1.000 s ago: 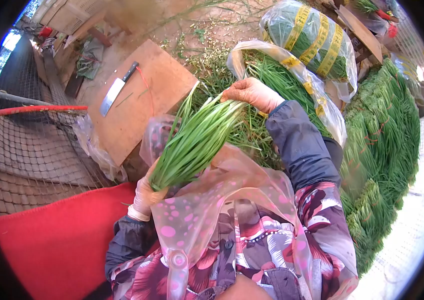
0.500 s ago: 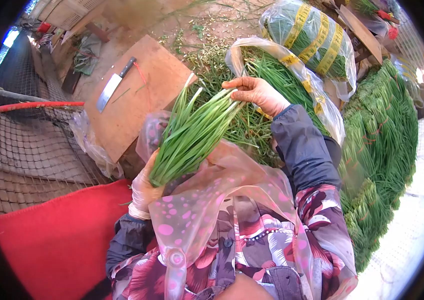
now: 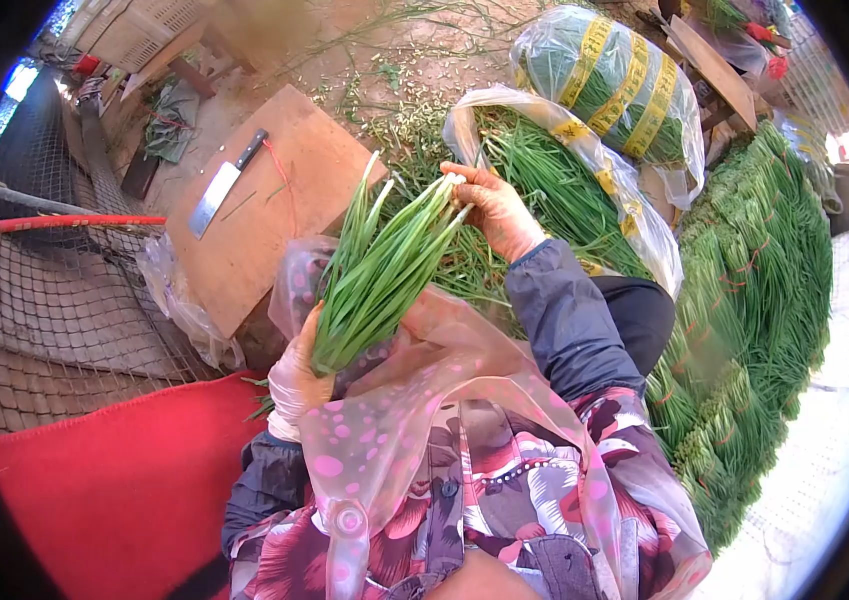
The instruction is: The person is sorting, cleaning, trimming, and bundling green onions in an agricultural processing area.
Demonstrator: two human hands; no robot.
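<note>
A loose bunch of long green stalks (image 3: pixel 381 275) with white ends slants across the middle of the view. My left hand (image 3: pixel 299 382), in a thin clear glove, is wrapped round the leafy lower end. The fingers of my right hand (image 3: pixel 494 207) pinch the white tips at the upper end. Beneath the bunch spreads a translucent apron with pink dots (image 3: pixel 464 345). Left of it, a knife (image 3: pixel 227 185) with a dark handle lies on a brown board (image 3: pixel 319 165).
An open plastic bag (image 3: pixel 584 160) of green stalks lies behind my right hand, with a taped full bag (image 3: pixel 612 85) beyond. Tied bundles (image 3: pixel 754 300) are piled at the right. Red cloth (image 3: pixel 134 480) covers the lower left, below black netting (image 3: pixel 64 310). Trimmings litter the ground.
My right hand and forearm have shifted slightly left and down, the fingers still at the white ends. The bunch is tilted a little differently, and the view has shifted slightly.
</note>
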